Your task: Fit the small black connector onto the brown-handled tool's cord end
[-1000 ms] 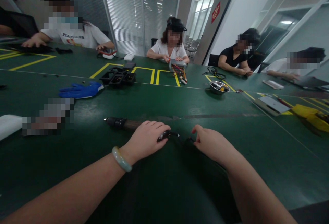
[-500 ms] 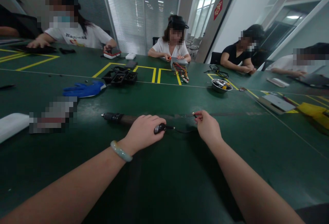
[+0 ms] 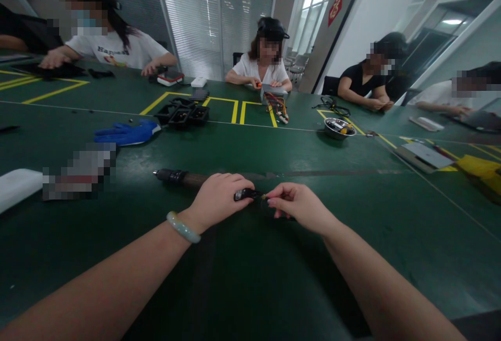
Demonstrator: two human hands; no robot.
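My left hand (image 3: 221, 199), with a pale bangle at the wrist, is closed around a small black device (image 3: 243, 194) on the green table (image 3: 242, 278). Just right of it, my right hand (image 3: 299, 205) pinches a thin piece with a small metallic tip (image 3: 264, 196), close to the device's right end. Whether the tip touches the device cannot be made out. Part of a dark cable shows below the right fingers. Behind my left hand lies a dark cylindrical tool (image 3: 172, 176) with a metal tip pointing left.
Left lie a blue glove (image 3: 127, 133), a blurred flat item (image 3: 84, 174) and a white object (image 3: 18, 188). Farther back are black trays (image 3: 182, 114), a metal bowl (image 3: 340, 129) and a grey box with coloured wires (image 3: 274, 93). Several people sit across the table.
My right hand has moved left and slightly down, bringing the small tip beside the black device. Across the table at left, a person's hand has come off the red and white item.
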